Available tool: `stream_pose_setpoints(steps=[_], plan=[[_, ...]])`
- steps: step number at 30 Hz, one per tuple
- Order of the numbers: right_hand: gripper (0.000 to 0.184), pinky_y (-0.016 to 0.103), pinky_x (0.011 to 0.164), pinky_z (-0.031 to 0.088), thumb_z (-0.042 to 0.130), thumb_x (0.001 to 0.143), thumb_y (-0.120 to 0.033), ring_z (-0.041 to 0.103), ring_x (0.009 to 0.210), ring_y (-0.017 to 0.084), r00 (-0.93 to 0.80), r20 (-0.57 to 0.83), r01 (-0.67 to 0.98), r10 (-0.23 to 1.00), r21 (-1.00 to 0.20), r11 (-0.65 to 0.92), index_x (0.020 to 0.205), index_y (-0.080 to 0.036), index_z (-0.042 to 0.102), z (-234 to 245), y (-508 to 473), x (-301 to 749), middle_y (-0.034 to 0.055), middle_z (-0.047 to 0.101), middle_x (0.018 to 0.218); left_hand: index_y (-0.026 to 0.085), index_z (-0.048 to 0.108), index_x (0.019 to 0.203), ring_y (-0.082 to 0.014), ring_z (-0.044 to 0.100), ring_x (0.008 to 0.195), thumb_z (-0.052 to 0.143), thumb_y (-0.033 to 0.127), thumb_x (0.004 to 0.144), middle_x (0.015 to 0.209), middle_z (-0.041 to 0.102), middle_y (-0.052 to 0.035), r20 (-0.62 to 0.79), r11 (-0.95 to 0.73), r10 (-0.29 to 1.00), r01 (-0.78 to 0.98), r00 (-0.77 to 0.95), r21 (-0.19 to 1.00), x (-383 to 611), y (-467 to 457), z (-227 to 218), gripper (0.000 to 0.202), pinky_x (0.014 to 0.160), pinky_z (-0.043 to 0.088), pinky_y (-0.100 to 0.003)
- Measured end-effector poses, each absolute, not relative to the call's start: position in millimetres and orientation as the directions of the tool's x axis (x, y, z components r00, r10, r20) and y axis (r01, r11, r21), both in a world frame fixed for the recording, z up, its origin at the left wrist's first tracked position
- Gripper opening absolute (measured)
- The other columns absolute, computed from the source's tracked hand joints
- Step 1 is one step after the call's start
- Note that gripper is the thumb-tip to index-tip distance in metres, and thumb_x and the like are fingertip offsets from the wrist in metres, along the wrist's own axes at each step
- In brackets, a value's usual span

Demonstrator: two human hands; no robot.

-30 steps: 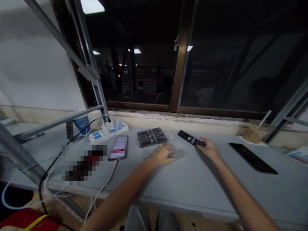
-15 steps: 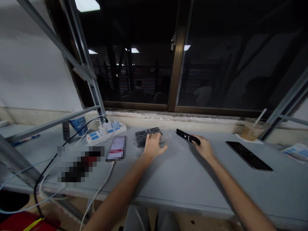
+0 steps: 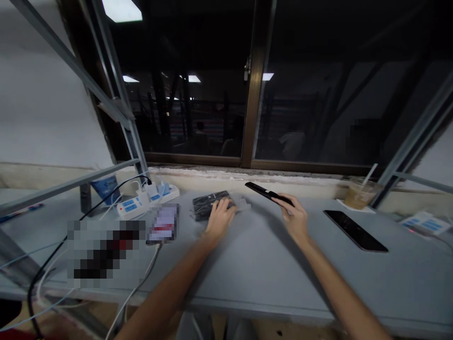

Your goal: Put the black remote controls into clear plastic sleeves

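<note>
My right hand (image 3: 296, 218) grips the near end of a black remote control (image 3: 264, 190), held tilted above the table with its far end toward the window. On the table in front of my left hand (image 3: 220, 218) lies a flat black bundle (image 3: 208, 204) in clear plastic. My left fingers rest over the bundle's right side, lightly bent, and their tips are partly blurred. Crumpled clear plastic (image 3: 243, 204) sticks out to the right of the bundle.
A phone (image 3: 164, 224) on a white cable lies left, near a power strip (image 3: 148, 200) and a blue cup (image 3: 105, 189). At right are a dark tablet-like slab (image 3: 356, 230), a drink cup with straw (image 3: 359, 194) and another power strip (image 3: 424, 223). Metal posts flank the table.
My right hand has raised and turned the remote, so its button face no longer shows. My left thumb has drawn in closer to the fingers over the bundle. The view has shifted slightly.
</note>
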State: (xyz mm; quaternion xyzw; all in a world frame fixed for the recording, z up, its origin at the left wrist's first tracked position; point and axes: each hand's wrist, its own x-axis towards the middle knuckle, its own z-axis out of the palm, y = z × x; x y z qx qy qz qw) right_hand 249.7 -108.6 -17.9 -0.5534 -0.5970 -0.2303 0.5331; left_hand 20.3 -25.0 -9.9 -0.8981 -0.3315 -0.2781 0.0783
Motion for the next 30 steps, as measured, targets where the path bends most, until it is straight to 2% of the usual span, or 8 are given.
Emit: stream_pose_setpoints(steps=[5, 10, 14, 18, 21, 25, 28, 30], plan=[[0.036, 0.038, 0.089, 0.046, 0.042, 0.083, -0.010, 0.054, 0.106, 0.018, 0.083, 0.939, 0.912, 0.335, -0.207, 0.355, 0.090, -0.031, 0.070, -14.8, -110.7, 249.3, 0.0033, 0.057, 0.114, 0.024, 0.060, 0.094, -0.0167, 0.052, 0.095, 0.039, 0.020, 0.089, 0.101, 0.058, -0.0020, 0.456, -0.789, 0.568, 0.611, 0.685, 0.065, 23.8, -27.4, -11.0, 0.022, 0.087, 0.034, -0.032], [0.040, 0.038, 0.089, 0.046, 0.040, 0.084, -0.007, 0.055, 0.105, 0.016, -0.008, 0.961, 0.920, 0.275, -0.101, 0.378, 0.086, -0.032, 0.070, -9.4, -114.0, 248.2, 0.0017, 0.061, 0.110, 0.024, 0.056, 0.105, -0.0216, 0.049, 0.099, 0.037, 0.016, 0.087, 0.104, 0.058, -0.0055, 0.632, -0.584, 0.677, 0.798, 0.378, 0.148, 8.8, -33.2, 11.7, 0.027, 0.086, 0.033, -0.036], [0.043, 0.036, 0.089, 0.047, 0.038, 0.085, -0.005, 0.055, 0.107, 0.015, -0.031, 0.962, 0.934, 0.271, -0.069, 0.351, 0.084, -0.032, 0.071, -7.8, -116.2, 246.1, -0.0002, 0.063, 0.109, 0.025, 0.059, 0.101, -0.0261, 0.045, 0.104, 0.041, 0.008, 0.081, 0.112, 0.054, -0.0067, 0.734, -0.482, 0.647, 0.857, 0.206, 0.184, -3.5, -31.9, 19.6, 0.033, 0.090, 0.029, -0.040], [0.042, 0.034, 0.087, 0.049, 0.039, 0.084, -0.005, 0.056, 0.106, 0.015, -0.032, 0.960, 0.959, 0.279, -0.048, 0.278, 0.081, -0.032, 0.072, -9.3, -117.4, 244.4, -0.0010, 0.065, 0.108, 0.023, 0.059, 0.094, -0.0245, 0.043, 0.110, 0.042, 0.003, 0.078, 0.116, 0.052, -0.0068, 0.711, -0.629, 0.569, 0.776, 0.413, 0.052, 0.1, -22.3, 9.1, 0.030, 0.091, 0.030, -0.037], [0.041, 0.030, 0.084, 0.050, 0.042, 0.082, -0.003, 0.057, 0.105, 0.015, -0.082, 0.964, 0.971, 0.251, 0.021, 0.237, 0.082, -0.032, 0.072, -11.8, -117.0, 245.2, -0.0015, 0.066, 0.106, 0.021, 0.057, 0.089, -0.0212, 0.048, 0.102, 0.047, 0.007, 0.078, 0.107, 0.055, -0.0062, 0.610, -0.715, 0.539, 0.698, 0.581, -0.034, 9.3, -14.3, -4.2, 0.020, 0.091, 0.032, -0.035], [0.043, 0.028, 0.081, 0.049, 0.044, 0.079, 0.001, 0.057, 0.105, 0.015, -0.165, 0.952, 0.964, 0.259, 0.101, 0.245, 0.084, -0.032, 0.071, -14.2, -116.3, 246.3, -0.0023, 0.066, 0.107, 0.020, 0.056, 0.082, -0.0196, 0.052, 0.093, 0.054, 0.021, 0.080, 0.092, 0.059, -0.0037, 0.507, -0.742, 0.563, 0.670, 0.653, -0.039, 16.8, -8.7, -16.4, 0.002, 0.089, 0.033, -0.034], [0.039, 0.028, 0.078, 0.049, 0.044, 0.080, -0.004, 0.058, 0.101, 0.016, -0.067, 0.950, 0.967, 0.305, -0.013, 0.255, 0.084, -0.032, 0.071, -14.4, -115.6, 243.2, -0.0012, 0.066, 0.106, 0.020, 0.056, 0.083, -0.0195, 0.054, 0.090, 0.054, 0.031, 0.082, 0.088, 0.062, -0.0034, 0.515, -0.731, 0.586, 0.683, 0.625, 0.003, 17.4, -7.6, -18.8, 0.012, 0.087, 0.034, -0.035], [0.027, 0.026, 0.069, 0.050, 0.048, 0.081, -0.014, 0.061, 0.088, 0.015, 0.136, 0.939, 0.945, 0.315, -0.219, 0.244, 0.090, -0.029, 0.069, -13.7, -114.3, 239.3, 0.0018, 0.067, 0.101, 0.020, 0.057, 0.091, -0.0189, 0.056, 0.089, 0.048, 0.031, 0.086, 0.091, 0.064, -0.0040, 0.545, -0.719, 0.597, 0.694, 0.589, 0.038, 16.8, -6.5, -18.8, 0.015, 0.087, 0.034, -0.035]])
